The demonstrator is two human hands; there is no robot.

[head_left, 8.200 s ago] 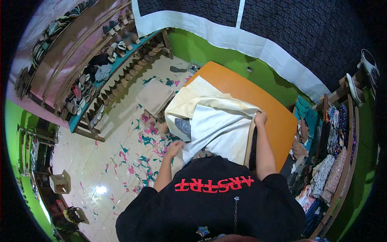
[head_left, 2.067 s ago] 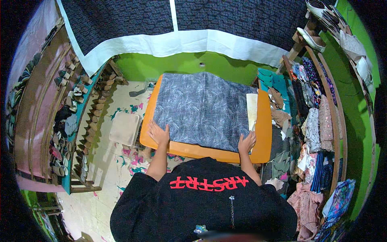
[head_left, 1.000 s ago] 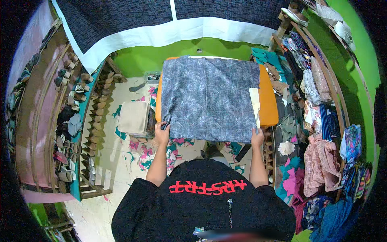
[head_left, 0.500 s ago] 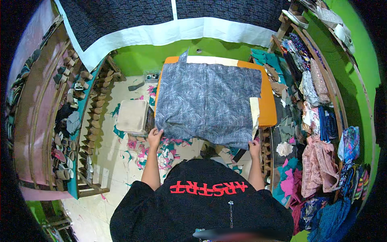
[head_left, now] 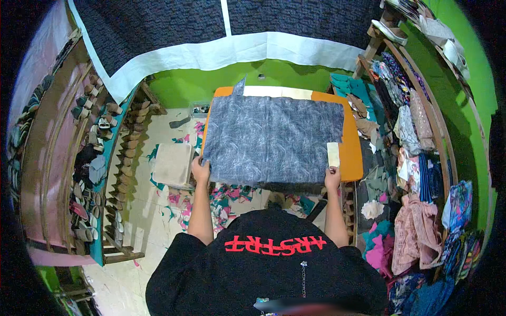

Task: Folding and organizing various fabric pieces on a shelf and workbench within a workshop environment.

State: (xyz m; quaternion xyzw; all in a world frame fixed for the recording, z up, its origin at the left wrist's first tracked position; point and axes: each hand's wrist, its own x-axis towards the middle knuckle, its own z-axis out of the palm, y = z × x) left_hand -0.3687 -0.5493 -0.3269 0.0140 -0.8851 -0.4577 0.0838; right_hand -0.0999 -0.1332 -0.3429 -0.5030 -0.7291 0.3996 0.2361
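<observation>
A dark grey-blue fabric with a swirling pale pattern covers most of an orange tabletop. My left hand pinches its near left corner at the table's edge. At the near right corner, my right hand is closed on the edge of the cloth, just below a cream strip that shows beside it. The near edge of the fabric hangs past the table between my hands. Along the far side, a cream backing peeks out, and a narrow flap of the fabric sticks up at the far left.
Left of the table stands a beige-topped stool. Pink, teal and white scraps litter the floor. A rack of shoe forms lines the left side; shelves with folded fabrics and scraps line the right.
Both hands have drawn the near edge straighter, and the fabric lies smoother. The cream strip at the right, curled before, now lies flat. The whole view has tilted slightly.
</observation>
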